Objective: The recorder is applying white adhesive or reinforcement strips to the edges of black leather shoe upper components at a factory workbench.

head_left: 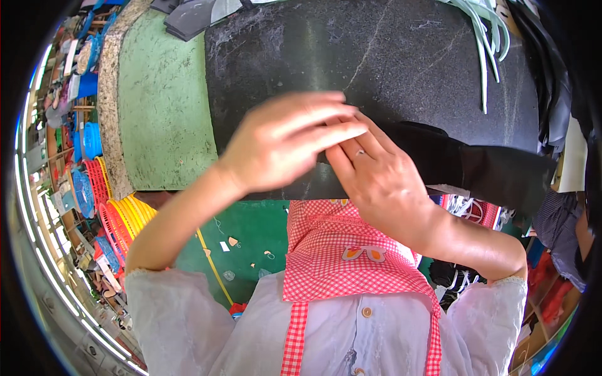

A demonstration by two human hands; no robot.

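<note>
My left hand (276, 143) is over the near part of the black work surface (301, 69), slightly blurred, its fingers stretched out toward the right. Its fingertips overlap the fingers of my right hand (382, 178), and whatever lies beneath them is hidden. With fingers extended up and to the left, the right hand wears a ring. Behind and beside it, a flat black piece of sheet material (433, 150) runs to the right along the front edge. I see no object clearly held in either hand.
Pale green strips (486, 37) hang over the surface at the far right, near dark draped material (545, 81). Grey flat pieces (191, 20) lie at the far left. Red and yellow baskets (122, 216) stand left of the table. Scraps dot the green floor (257, 229).
</note>
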